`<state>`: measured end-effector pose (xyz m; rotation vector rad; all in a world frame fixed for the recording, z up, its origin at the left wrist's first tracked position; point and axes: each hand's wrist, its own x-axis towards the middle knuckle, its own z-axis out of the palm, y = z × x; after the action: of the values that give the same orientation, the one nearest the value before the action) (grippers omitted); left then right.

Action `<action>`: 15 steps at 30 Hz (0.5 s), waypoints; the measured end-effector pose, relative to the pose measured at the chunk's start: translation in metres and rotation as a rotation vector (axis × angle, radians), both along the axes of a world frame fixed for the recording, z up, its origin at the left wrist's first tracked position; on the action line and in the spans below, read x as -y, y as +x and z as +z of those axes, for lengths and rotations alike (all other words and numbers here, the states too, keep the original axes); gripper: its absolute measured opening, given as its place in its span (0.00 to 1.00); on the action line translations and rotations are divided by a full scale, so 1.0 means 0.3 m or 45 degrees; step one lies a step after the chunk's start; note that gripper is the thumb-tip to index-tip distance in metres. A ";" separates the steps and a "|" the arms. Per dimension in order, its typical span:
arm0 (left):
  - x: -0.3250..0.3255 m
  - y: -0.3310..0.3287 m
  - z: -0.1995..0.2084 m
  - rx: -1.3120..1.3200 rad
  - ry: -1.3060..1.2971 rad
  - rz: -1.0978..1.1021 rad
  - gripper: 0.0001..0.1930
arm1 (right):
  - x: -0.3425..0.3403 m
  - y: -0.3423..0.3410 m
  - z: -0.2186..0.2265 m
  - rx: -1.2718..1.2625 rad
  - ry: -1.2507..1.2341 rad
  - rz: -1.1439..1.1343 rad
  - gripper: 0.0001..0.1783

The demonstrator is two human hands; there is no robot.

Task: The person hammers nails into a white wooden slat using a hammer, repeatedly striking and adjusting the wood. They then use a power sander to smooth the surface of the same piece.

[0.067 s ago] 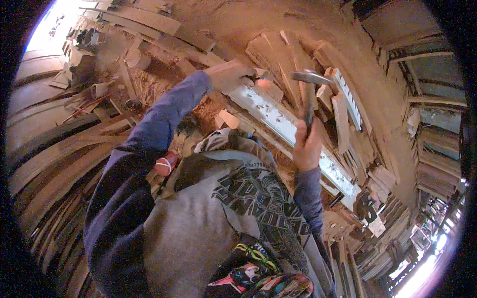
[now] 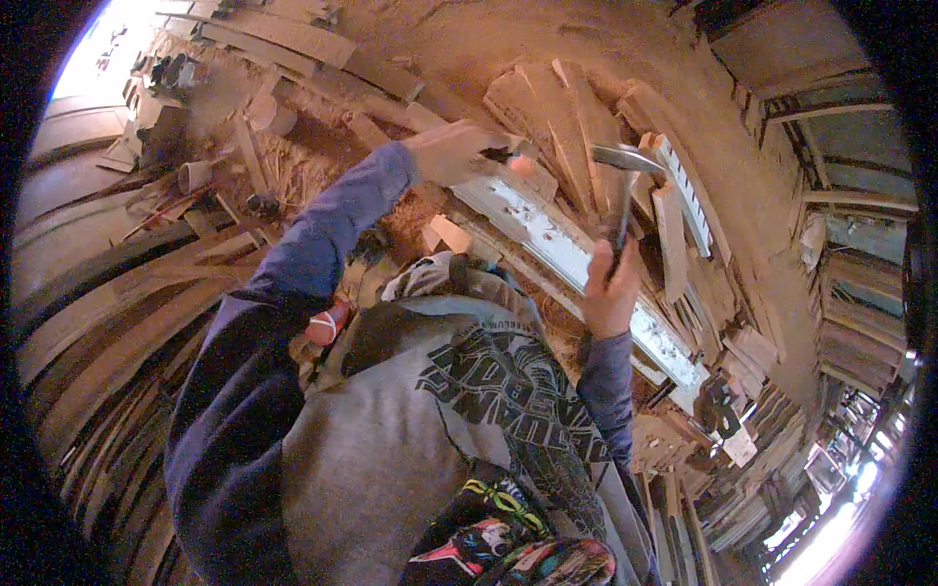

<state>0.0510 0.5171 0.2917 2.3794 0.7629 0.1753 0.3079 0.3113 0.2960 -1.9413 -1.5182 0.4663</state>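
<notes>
Two hands share this nailing stroke: the right hand (image 2: 610, 291) clenches a raised hammer (image 2: 625, 186) while the left hand (image 2: 451, 151) pinches something small at the far end of the white-painted board (image 2: 576, 264), so fingers should stay low and clear.

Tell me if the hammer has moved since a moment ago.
Barely. The hammer in the right hand sits at almost the same spot over the pale painted plank; any shift is too slight to give a direction.
</notes>
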 end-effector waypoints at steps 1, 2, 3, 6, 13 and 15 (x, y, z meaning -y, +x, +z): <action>0.033 0.020 0.002 0.254 0.017 0.128 0.15 | 0.018 0.033 -0.037 0.022 0.009 -0.029 0.20; 0.084 0.056 -0.004 0.456 0.032 0.280 0.18 | 0.036 0.063 -0.068 -0.090 -0.081 -0.116 0.18; 0.112 0.092 -0.013 0.683 0.112 0.426 0.21 | 0.044 0.087 -0.100 -0.204 -0.154 -0.198 0.17; 0.161 0.196 -0.080 0.791 -0.342 0.872 0.24 | 0.113 0.103 -0.135 -0.864 -0.130 -0.449 0.14; 0.185 0.258 -0.204 0.778 0.333 0.713 0.08 | 0.210 0.034 -0.080 -0.957 -0.229 -0.662 0.15; 0.199 0.271 -0.216 0.708 0.374 0.694 0.12 | 0.191 0.026 -0.075 -0.924 -0.216 -0.683 0.16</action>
<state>0.1324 0.4573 0.2270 2.1467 1.1335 1.1860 0.3157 0.2540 0.2735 -1.8949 -0.4949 0.9386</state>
